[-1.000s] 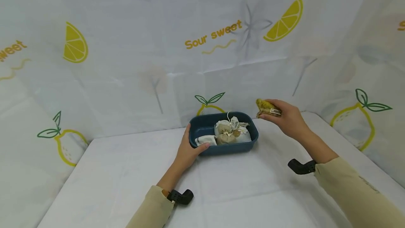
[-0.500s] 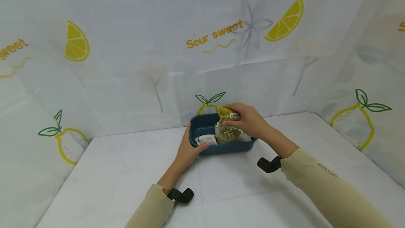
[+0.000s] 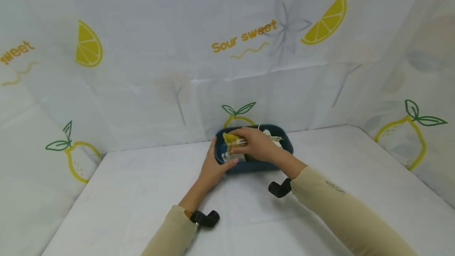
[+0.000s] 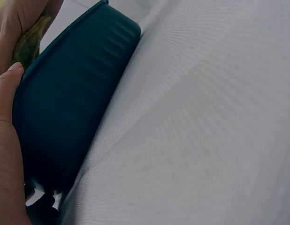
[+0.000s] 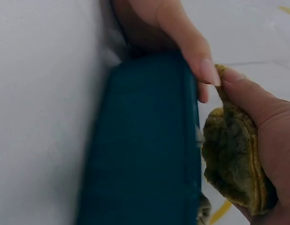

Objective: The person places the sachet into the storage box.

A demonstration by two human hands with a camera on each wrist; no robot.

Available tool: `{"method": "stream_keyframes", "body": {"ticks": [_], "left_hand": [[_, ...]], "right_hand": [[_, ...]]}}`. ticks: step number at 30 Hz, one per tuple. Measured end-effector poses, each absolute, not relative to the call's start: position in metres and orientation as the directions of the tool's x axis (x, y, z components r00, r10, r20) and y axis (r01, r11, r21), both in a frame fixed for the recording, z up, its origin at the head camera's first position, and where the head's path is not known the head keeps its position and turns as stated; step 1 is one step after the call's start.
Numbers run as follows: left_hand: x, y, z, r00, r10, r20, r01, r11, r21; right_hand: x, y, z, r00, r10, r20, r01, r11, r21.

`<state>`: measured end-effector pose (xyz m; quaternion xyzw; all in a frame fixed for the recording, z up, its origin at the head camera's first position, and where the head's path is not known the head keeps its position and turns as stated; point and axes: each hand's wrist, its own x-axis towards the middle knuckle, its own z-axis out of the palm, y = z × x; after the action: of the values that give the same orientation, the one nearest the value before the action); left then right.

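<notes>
My left hand (image 3: 212, 167) grips the left end of a dark blue plastic bin (image 3: 256, 166), its thumb over the front rim. Over the bin's left half, my right hand (image 3: 258, 145) pinches a small fuzzy yellow-brown plush item (image 3: 231, 140) with a white tag. In the right wrist view the plush item (image 5: 232, 154) looks folded and sits between thumb and fingers, beside the bin's rim. Below it in the bin lies a small white cloth packet (image 3: 238, 157). White tied cloth (image 3: 276, 139) shows at the right end; the tan sachet is hidden behind my right hand.
The bin stands on a white-covered table (image 3: 149, 192), near its back edge. A white curtain (image 3: 149, 70) printed with lemons rises right behind it and along both sides. Each wrist bears a black camera mount (image 3: 280, 188).
My right hand has carried the plush item leftward and down, from right of the bin to over its left half. My left hand has kept its grip on the bin.
</notes>
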<state>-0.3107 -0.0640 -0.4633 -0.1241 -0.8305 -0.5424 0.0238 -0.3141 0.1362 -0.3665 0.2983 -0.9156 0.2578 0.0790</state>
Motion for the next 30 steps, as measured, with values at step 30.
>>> {"method": "stream_keyframes", "body": {"ticks": [30], "left_hand": [[-0.31, -0.063, -0.465, -0.966, 0.179, 0.189, 0.246, 0.39, 0.887]], "right_hand": [[-0.331, 0.113, -0.386, -0.838, -0.545, -0.042, -0.509, 0.806, -0.301]]}}
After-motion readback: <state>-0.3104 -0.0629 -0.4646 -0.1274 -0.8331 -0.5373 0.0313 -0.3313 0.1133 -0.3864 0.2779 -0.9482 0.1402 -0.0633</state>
